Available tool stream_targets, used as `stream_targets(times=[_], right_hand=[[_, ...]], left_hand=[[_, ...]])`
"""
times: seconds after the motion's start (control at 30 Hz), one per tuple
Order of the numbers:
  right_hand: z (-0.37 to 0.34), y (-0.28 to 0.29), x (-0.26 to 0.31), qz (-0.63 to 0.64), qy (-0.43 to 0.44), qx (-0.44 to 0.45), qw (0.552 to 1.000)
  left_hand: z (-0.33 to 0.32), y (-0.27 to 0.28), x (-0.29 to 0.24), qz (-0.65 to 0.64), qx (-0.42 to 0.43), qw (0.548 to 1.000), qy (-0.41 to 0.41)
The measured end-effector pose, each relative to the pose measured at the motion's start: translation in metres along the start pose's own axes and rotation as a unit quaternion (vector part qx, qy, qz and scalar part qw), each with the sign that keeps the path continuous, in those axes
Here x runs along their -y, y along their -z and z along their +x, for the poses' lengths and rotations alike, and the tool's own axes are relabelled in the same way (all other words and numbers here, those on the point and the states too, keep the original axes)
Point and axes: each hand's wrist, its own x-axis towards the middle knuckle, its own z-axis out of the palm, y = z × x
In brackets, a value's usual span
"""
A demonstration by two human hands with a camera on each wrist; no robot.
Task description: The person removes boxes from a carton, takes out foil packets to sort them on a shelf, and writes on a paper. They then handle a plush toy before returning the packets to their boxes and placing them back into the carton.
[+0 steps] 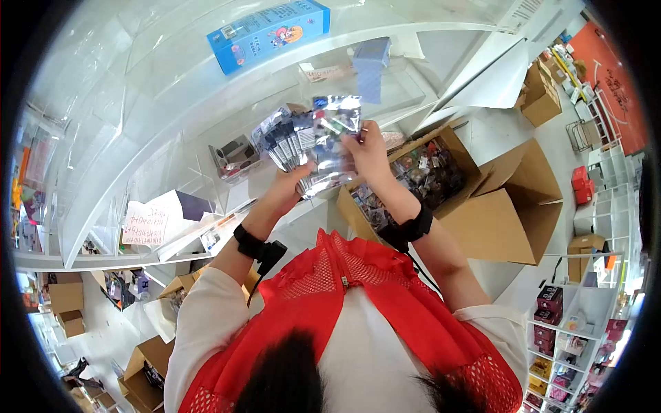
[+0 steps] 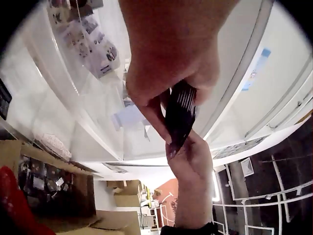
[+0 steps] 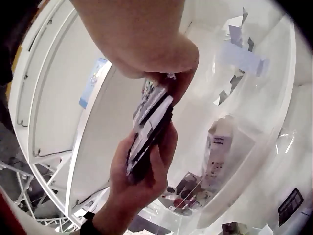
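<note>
My left hand (image 1: pixel 289 187) grips a fanned stack of shiny foil packets (image 1: pixel 284 143) from below, the thumb lying over their lower edges. At the right of the fan, my right hand (image 1: pixel 372 153) pinches a silvery packet (image 1: pixel 337 118) by its right edge. In the left wrist view the stack (image 2: pixel 181 110) shows edge-on as dark packets with white-striped ends, between the left hand (image 2: pixel 168 68) and the right hand (image 2: pixel 193 159). The right wrist view has the layered packets (image 3: pixel 151 122) between both hands, the left hand's (image 3: pixel 139 183) fingers wrapped around their lower end.
A cardboard box (image 1: pixel 354 213) full of small packets stands right of the hands, beside another box with raised flaps (image 1: pixel 499 224). Ahead is a white shelf with clear walls, holding a blue box (image 1: pixel 268 34). A handwritten sheet (image 1: pixel 148 224) hangs at the left.
</note>
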Motion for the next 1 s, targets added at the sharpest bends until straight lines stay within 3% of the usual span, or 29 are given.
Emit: stream_targets(times=[0.1,0.13,0.23,0.37,0.47,0.57,0.67,0.7,0.8,0.87,0.93,1.0], right_hand=[[0.007,0.017,-0.001,0.138,-0.123,-0.018,0.983],[0.014,0.026,-0.003,0.190,-0.137,-0.045,0.971],[0.015,0.048,0.011,0.280,-0.143,0.027,0.949],[-0.002,0.042,0.014,0.077,-0.089,0.100,0.988],[-0.008,0.040,0.018,-0.030,-0.079,0.041,0.996],[-0.003,0.045,-0.001,-0.027,-0.014,-0.042,0.999],[0.002,0.058,0.001,0.253,-0.140,-0.073,0.954],[0.000,0.069,0.013,0.340,-0.179,0.001,0.923],[-0.002,0.076,0.019,0.393,-0.212,0.102,0.889],[-0.016,0.051,0.017,0.222,-0.115,0.062,0.966],[-0.019,0.048,0.015,0.014,-0.053,0.078,0.996],[-0.022,0.043,0.013,0.041,-0.041,0.032,0.998]], left_hand=[[-0.009,-0.020,-0.008,-0.012,0.014,1.000,-0.015],[-0.010,-0.022,-0.009,-0.011,0.004,1.000,-0.024],[-0.009,-0.025,-0.011,0.002,-0.014,0.999,-0.050],[-0.010,-0.036,-0.010,0.031,0.010,0.998,-0.046],[-0.004,-0.041,-0.002,0.044,0.010,0.997,-0.066],[0.000,-0.039,0.001,-0.003,-0.005,0.998,-0.060],[-0.001,-0.039,-0.005,-0.028,-0.004,0.997,-0.067],[0.000,-0.037,-0.005,-0.028,-0.003,0.997,-0.077],[-0.001,-0.038,-0.004,-0.007,-0.003,0.995,-0.099],[0.001,-0.038,0.000,0.038,0.010,0.994,-0.101],[-0.005,-0.052,0.000,0.048,0.003,0.992,-0.119],[-0.010,-0.058,0.000,0.024,-0.017,0.994,-0.108]])
